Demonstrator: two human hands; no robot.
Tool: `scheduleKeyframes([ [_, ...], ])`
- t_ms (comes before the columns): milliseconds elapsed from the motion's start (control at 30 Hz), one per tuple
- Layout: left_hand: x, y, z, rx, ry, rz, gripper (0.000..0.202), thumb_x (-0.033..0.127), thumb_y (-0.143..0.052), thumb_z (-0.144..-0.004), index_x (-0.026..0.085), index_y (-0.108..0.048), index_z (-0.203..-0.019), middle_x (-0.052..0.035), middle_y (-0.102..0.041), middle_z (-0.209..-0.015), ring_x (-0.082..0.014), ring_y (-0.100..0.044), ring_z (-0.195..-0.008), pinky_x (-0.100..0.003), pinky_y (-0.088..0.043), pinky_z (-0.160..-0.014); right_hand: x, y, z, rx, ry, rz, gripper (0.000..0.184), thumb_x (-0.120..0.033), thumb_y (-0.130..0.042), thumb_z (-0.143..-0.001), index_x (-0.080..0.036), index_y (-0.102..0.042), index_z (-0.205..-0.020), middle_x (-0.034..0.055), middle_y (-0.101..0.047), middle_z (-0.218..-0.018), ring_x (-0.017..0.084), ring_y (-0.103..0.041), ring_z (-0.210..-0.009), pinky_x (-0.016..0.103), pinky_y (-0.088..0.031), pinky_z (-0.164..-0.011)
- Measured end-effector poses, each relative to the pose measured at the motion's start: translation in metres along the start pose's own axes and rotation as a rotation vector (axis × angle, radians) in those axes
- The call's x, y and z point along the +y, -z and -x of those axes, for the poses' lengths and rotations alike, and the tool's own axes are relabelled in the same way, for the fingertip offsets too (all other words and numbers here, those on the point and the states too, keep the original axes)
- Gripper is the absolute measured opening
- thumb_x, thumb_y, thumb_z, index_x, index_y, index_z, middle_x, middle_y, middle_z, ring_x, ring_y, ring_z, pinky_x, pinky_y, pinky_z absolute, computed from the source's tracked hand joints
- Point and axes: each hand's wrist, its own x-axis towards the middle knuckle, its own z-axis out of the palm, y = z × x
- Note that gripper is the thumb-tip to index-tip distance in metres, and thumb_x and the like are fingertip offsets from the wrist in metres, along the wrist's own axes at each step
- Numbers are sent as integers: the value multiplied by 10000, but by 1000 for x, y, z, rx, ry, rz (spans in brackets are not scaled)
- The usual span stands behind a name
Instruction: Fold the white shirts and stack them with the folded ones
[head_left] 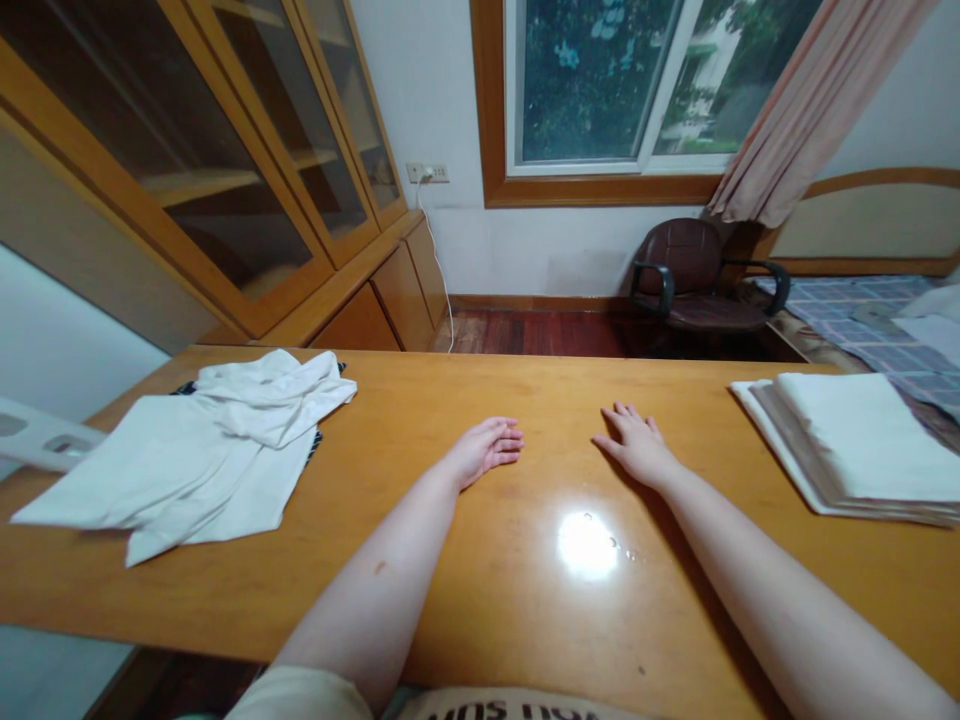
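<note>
White cloth [202,470] lies in a loose, crumpled heap on the wooden table [510,620], out to the left of your left fingers and well apart from them. In the head view, your left hand [489,450] is turned partly on its side, its fingers slightly curled and near one another, gripping nothing. Your right hand [636,447] faces palm down, with fingers spread and thumb set apart, likewise gripping nothing. Whether either palm presses on the wood or hangs just above it, I cannot tell.

To the right of your right fingers, also well apart, sits a stack of folded white cloth [862,440], its layered edges not quite flush. Nearer to your body than the right fingertips are a bright reflection [589,545] and some small spots [621,548], perhaps drops; cloth is best lifted over them rather than dragged through.

Loose fabric like the heap should handle best when you pinch its edges between thumb and forefinger of both hands, since a fistful from the middle would likely add creases. The stack would probably slide apart if pushed from one side; fingers spread underneath should support its layers better.
</note>
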Motion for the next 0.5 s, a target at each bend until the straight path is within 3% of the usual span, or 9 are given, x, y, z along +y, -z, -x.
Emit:
scheduleKeyframes([
  [100,1,0,1,-11,5,17,175,217,-546,-860,137,-549,-1016,-107,-652,-913,-162,-654,-782,-298,-529,-712,-26,-11,-4,44,-5,83,627,-548,-285,-911,-230,-311,-1450,82,-257,-1522,278,-193,-1392,560,-112,-1092],
  [200,3,1,0,18,-23,75,217,214,-557,-841,144,-542,-1046,-106,-650,-936,-166,-657,-773,-310,-533,-695,-32,-11,-8,55,-75,100,660,-587,-242,-903,-236,-287,-1461,76,-234,-1531,276,-178,-1396,560,-114,-1089],
  [367,19,12,1,339,-249,80,218,139,-582,-754,161,-564,-970,-72,-650,-927,-119,-632,-705,-275,-516,-682,-32,-12,-12,66,-127,82,701,-634,-232,-884,-243,-282,-1463,73,-241,-1529,272,-179,-1395,533,-106,-1100],
  [500,54,44,16,604,-476,69,209,178,-530,-723,191,-582,-924,-57,-658,-974,-131,-636,-857,-284,-492,-787,-31,-13,-12,72,-119,66,702,-636,-239,-882,-240,-295,-1458,71,-246,-1527,267,-177,-1396,530,-108,-1099],
])
